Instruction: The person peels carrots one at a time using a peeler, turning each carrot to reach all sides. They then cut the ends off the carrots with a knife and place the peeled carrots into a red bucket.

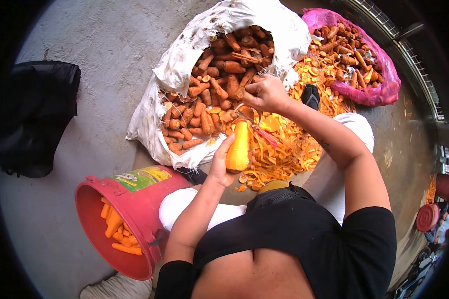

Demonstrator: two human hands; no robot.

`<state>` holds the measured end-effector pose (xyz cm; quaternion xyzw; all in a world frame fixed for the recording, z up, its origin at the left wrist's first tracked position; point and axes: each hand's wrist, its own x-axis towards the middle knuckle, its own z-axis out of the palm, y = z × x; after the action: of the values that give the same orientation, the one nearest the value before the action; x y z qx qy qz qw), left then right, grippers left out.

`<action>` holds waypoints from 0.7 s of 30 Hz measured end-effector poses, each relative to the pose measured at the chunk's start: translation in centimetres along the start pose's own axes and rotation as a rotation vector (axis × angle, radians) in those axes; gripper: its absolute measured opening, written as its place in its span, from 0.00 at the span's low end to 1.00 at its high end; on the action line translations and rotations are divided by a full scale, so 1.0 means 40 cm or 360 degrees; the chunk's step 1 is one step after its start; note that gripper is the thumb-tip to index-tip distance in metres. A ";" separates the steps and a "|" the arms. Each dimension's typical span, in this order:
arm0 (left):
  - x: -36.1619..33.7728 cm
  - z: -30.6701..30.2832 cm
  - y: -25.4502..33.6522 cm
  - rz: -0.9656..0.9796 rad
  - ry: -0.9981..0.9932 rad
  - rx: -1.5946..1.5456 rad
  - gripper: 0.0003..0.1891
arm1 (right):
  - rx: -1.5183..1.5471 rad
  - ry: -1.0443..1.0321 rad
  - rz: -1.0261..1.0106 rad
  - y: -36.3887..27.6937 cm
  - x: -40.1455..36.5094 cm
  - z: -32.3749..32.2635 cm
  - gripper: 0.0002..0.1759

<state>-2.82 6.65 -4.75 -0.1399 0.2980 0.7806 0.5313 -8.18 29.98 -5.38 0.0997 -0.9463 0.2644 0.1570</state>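
My left hand [223, 158] is wrapped round a thick, bright orange peeled carrot [238, 148], held nearly upright in front of my body. Beyond its upper end, my right hand [266, 93] is closed, fingers curled in; what it holds, if anything, I cannot make out. A narrow red piece [267, 136] shows just right of the carrot, over the peelings. Below and around both hands spreads a heap of orange peelings [284, 149] and cut carrot ends. Unpeeled carrots [229, 70] fill the open white sack [172, 65] just past my hands.
A red bucket [97, 192] lies tipped at my left, with peeled carrots [118, 229] inside. Farther right stands a pink sack [391, 82] of carrots and scraps. A black cloth or bag [40, 114] is on the grey floor at far left. My knees flank the peelings.
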 end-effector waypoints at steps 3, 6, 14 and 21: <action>-0.001 -0.001 0.000 0.0010 0.0056 0.0002 0.21 | 0.0039 -0.0039 0.0078 0.002 -0.005 0.010 0.16; -0.002 -0.005 0.000 0.0022 0.0047 0.0046 0.22 | 0.0140 -0.0162 0.0324 0.008 0.002 0.003 0.15; -0.023 0.016 0.030 0.0125 0.0052 0.0018 0.26 | -0.0511 0.0225 0.0267 0.038 0.035 -0.053 0.15; 0.051 -0.035 0.032 0.0137 0.0196 -0.0159 0.24 | 0.0305 -0.0155 0.0105 -0.056 0.034 -0.029 0.18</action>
<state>-4.95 6.99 -6.55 -0.2010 0.2965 0.8066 0.4703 -8.54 28.57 -2.91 0.0957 -0.9260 0.3534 0.0919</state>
